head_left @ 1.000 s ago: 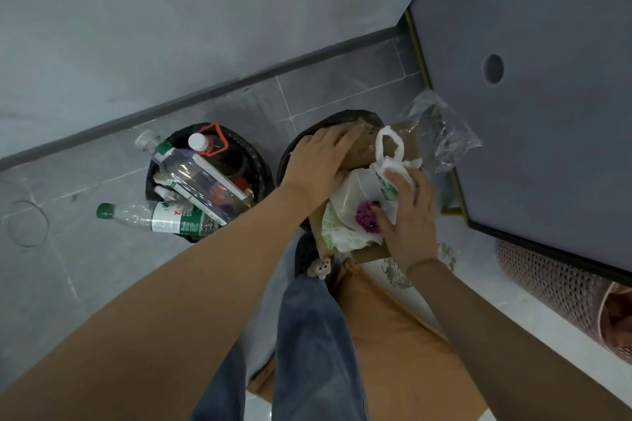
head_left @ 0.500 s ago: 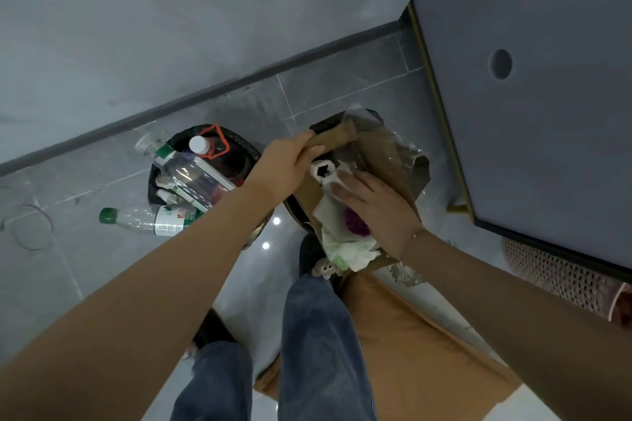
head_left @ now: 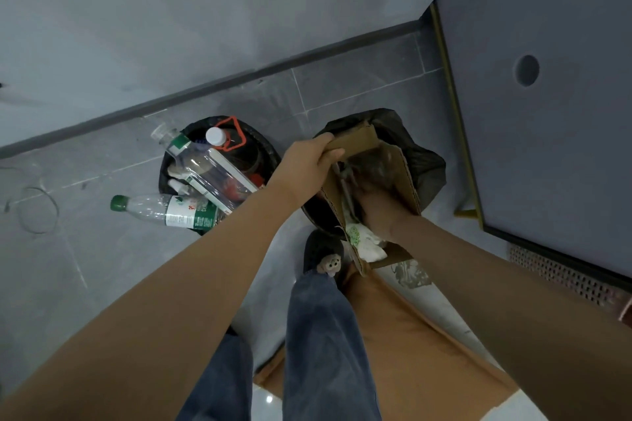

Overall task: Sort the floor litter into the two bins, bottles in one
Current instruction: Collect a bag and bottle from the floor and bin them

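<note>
The person stands over two bins on the grey tiled floor [head_left: 359,92], close to the wall. The left bin [head_left: 171,164] is crammed with bottles: a large clear bottle [head_left: 208,167] lies slanted across its top, a white-capped bottle with an orange handle [head_left: 216,137] stands behind it, and a green-capped bottle [head_left: 160,210] sticks out sideways over the bin's near rim.

The right bin [head_left: 424,161] is lined with a black bag. A folded cardboard box [head_left: 403,174] is tipped into its mouth. The left hand [head_left: 307,161] has its grip clamped on the upper flap of the cardboard, thumb and fingers curled over the edge. The right hand [head_left: 379,212] is pushed down inside the box among the rubbish; its fingers are buried there, so I cannot tell whether that grip is together or apart. Crumpled white paper with a green print [head_left: 366,243] spills from the box's lower end, just beside the right wrist.

Below, the person's blue jeans [head_left: 325,335] and a dark shoe with a small furry charm [head_left: 330,263] show, and a flat sheet of brown cardboard [head_left: 410,352] lies on the floor beside the leg. A dark grey surface with a round hole [head_left: 547,130] stands at the right.
</note>
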`<action>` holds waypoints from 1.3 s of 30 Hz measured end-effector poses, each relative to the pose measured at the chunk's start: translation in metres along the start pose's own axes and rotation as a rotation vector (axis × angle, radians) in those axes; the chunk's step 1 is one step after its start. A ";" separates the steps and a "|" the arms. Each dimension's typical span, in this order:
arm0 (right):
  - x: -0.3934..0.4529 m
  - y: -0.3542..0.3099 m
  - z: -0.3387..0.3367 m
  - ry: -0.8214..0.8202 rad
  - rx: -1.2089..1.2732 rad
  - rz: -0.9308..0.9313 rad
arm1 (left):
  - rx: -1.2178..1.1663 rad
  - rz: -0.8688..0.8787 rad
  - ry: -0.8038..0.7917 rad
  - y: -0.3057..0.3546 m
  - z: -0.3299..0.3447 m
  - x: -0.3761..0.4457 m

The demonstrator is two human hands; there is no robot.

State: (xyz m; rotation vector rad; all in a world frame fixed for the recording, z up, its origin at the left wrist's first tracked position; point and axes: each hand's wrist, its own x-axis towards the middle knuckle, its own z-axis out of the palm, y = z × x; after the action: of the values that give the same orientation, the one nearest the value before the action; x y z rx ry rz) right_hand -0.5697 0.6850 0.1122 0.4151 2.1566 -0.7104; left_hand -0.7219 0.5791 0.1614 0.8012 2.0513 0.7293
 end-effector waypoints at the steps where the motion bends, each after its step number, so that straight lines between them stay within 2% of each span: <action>1: -0.012 -0.001 -0.003 0.026 0.052 -0.037 | -0.018 -0.007 0.005 0.003 -0.001 0.001; 5: -0.066 -0.011 -0.004 0.251 0.347 -0.022 | -0.079 -0.055 0.005 0.013 -0.002 0.001; 8: -0.103 -0.009 0.008 0.514 0.359 0.100 | -0.082 -0.090 0.017 0.017 -0.002 -0.002; 10: -0.112 -0.007 0.019 0.599 0.337 0.198 | -0.102 -0.105 0.022 0.019 -0.002 -0.005; 13: -0.104 -0.010 0.028 0.552 0.329 0.280 | -0.087 -0.117 0.045 0.018 -0.001 -0.009; 16: -0.078 -0.007 0.033 0.458 0.304 0.276 | -0.073 -0.123 0.050 0.015 0.003 -0.011; 20: -0.048 0.002 0.029 0.383 0.290 0.242 | -0.189 -0.193 0.090 0.013 0.007 -0.021; 22: -0.044 0.004 0.028 0.386 0.287 0.229 | -0.375 -0.245 0.124 0.015 0.011 -0.034; 25: -0.047 0.004 0.028 0.382 0.346 0.227 | -0.866 -0.354 0.143 0.021 0.024 -0.068; 28: -0.053 0.006 0.030 0.393 0.412 0.193 | -1.034 -0.488 0.037 0.021 0.057 -0.108; 31: -0.066 -0.002 0.026 0.349 0.714 0.253 | -1.070 -0.579 -0.093 0.023 0.094 -0.125; 36: -0.085 -0.004 0.024 0.321 1.355 0.398 | -0.903 -0.691 0.020 0.031 0.110 -0.108; 39: -0.103 -0.004 0.021 0.353 1.464 0.333 | -0.804 -0.697 0.049 0.028 0.103 -0.097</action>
State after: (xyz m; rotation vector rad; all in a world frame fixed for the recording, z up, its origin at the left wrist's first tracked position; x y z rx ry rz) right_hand -0.4956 0.6632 0.1831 1.6651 1.3882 -2.0241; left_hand -0.5823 0.5468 0.1732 -0.3708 1.6682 1.0297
